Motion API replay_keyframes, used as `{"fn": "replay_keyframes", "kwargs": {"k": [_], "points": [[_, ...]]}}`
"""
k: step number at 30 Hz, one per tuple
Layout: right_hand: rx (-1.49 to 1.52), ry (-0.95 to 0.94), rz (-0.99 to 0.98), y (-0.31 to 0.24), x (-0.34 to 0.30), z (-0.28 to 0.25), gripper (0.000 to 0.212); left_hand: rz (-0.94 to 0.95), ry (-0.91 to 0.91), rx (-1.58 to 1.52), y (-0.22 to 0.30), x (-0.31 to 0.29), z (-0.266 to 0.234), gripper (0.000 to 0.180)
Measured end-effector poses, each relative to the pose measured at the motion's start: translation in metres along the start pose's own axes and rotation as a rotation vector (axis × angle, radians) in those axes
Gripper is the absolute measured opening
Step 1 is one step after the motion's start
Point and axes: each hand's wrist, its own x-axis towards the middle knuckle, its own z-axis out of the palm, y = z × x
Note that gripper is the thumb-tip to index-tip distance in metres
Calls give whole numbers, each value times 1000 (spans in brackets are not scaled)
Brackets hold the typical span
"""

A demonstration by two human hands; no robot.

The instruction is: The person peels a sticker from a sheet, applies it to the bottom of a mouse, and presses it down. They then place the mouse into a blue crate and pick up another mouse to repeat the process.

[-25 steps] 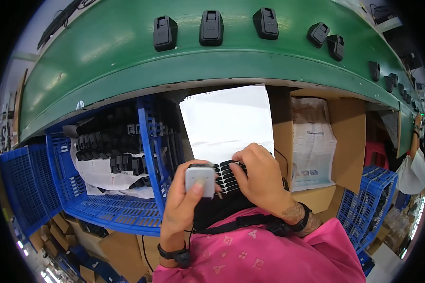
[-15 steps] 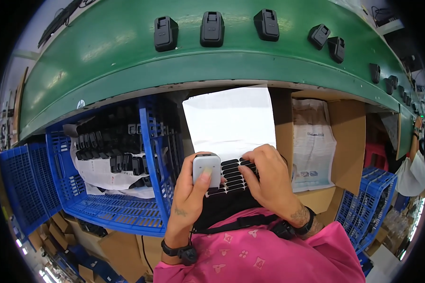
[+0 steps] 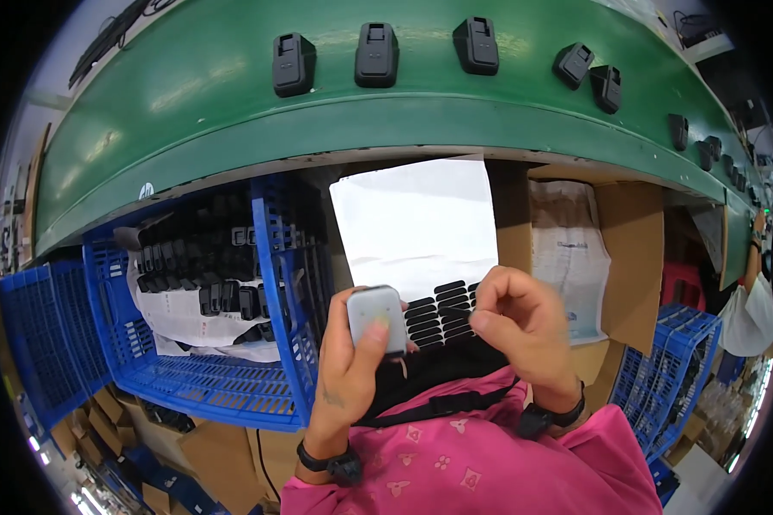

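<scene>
My left hand [image 3: 349,356] is wrapped round a small silver-grey case [image 3: 375,319] with rounded corners, the thumb lying across its face. To the right, my right hand [image 3: 524,322] is pinched at thumb and forefinger. A black oval sticker [image 3: 457,314] shows at its fingertips, over a white sheet [image 3: 416,215] that lies on my lap. Rows of similar black stickers [image 3: 423,330] cover the sheet's near end. The fingers hide part of those rows, and the case's underside cannot be seen.
A green workbench [image 3: 206,94] runs across the far side, with several black docks [image 3: 376,56] on it. Left of me stands a blue crate [image 3: 206,390] holding black parts. At right are an open cardboard box [image 3: 631,257] and another blue crate [image 3: 668,369].
My right hand has lifted off the sticker sheet and shifted right, its fingers now curled into a pinch. My left hand keeps the grey case, slightly lower and tilted.
</scene>
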Motion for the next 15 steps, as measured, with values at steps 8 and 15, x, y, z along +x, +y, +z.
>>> {"fn": "replay_keyframes", "kwargs": {"k": [8, 15], "points": [[457, -179, 140, -31, -7, 4, 8, 105, -161, 247, 21, -11, 27, 40], [450, -118, 120, -32, -10, 4, 8, 181, -217, 400, 26, -8, 32, 39]]}}
